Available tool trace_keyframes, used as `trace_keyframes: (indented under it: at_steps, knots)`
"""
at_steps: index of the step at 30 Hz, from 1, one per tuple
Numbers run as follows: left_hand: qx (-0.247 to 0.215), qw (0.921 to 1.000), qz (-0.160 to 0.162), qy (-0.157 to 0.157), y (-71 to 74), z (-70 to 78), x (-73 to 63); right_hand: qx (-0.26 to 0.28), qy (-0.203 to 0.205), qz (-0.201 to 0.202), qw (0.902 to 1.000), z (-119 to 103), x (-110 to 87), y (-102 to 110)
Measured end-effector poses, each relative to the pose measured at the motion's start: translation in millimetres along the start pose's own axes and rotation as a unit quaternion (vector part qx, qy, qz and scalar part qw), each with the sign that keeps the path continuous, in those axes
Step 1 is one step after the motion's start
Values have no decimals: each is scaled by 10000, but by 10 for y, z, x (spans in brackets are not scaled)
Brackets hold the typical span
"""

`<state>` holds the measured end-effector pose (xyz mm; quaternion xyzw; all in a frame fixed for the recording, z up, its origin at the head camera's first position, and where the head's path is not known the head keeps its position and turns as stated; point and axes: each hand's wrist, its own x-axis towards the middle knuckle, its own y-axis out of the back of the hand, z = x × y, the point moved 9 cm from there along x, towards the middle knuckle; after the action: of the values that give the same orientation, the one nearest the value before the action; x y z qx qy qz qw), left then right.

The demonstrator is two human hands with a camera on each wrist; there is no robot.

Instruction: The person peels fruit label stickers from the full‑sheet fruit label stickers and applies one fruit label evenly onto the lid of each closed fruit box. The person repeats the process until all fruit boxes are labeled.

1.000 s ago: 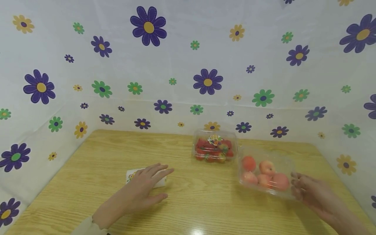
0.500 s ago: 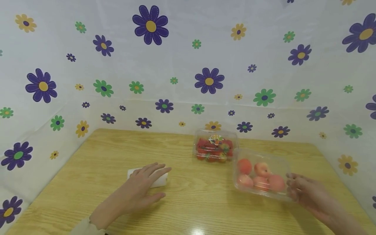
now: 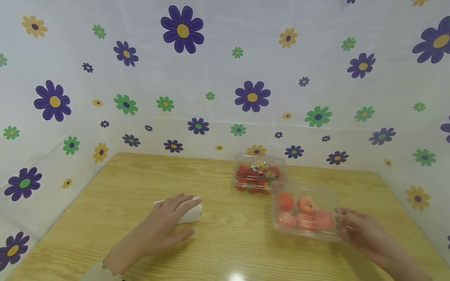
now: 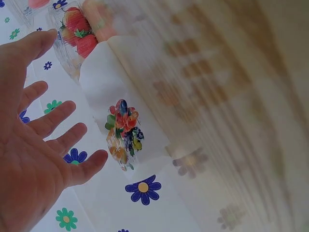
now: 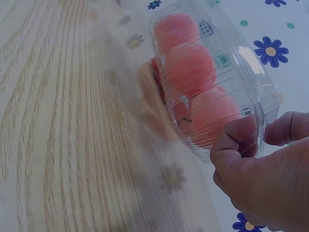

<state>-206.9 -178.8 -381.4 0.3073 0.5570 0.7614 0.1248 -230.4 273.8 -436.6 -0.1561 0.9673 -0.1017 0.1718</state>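
My right hand [image 3: 362,230] pinches the right edge of a clear plastic fruit box [image 3: 328,193] between thumb and curled fingers. Inside lie several pinkish-red round fruits [image 5: 190,70] that look like peaches. The box is tilted and held above the table. My left hand [image 3: 163,220] is spread, palm down, over a white paper roll [image 3: 192,214], partly hiding it. In the left wrist view, a sticker [image 4: 125,128] printed with mixed fruit shows on the roll, with the left fingers apart and empty.
A second clear box [image 3: 242,159], holding strawberries [image 3: 254,179] and bearing a fruit sticker on its lid, stands at the back of the wooden table [image 3: 225,249]. The held box partly overlaps it in the head view. White flower-printed cloth [image 3: 211,70] surrounds the table's back and sides.
My right hand has carried the box of fruits leftward, toward the middle of the table. The left hand stays over the roll, shifting only slightly left and uncovering more of its right end.
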Motion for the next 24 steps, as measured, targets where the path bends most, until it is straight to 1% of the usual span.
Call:
trace_keyframes:
  at_steps: [4,6,10,15,19,24]
  knots:
    - [173,9998,23,41,13,-30,-28,-71,-3,-57,10000,12,23,-67]
    - [331,9994,56,43,22,-44,-46,-169,-33,-76,9998,19,35,-99]
    - [621,9980,92,93,46,-76,-79,-397,-175,59,9990,48,65,-136]
    - [944,9953,83,197,73,-125,-128,-391,-162,-31,9991,73,98,-207]
    - [1020,9944,163,224,103,-154,-179,-305,-166,-28,9994,104,124,-243]
    - [902,9951,166,366,125,-209,-228,-382,-281,108,9988,139,156,-286]
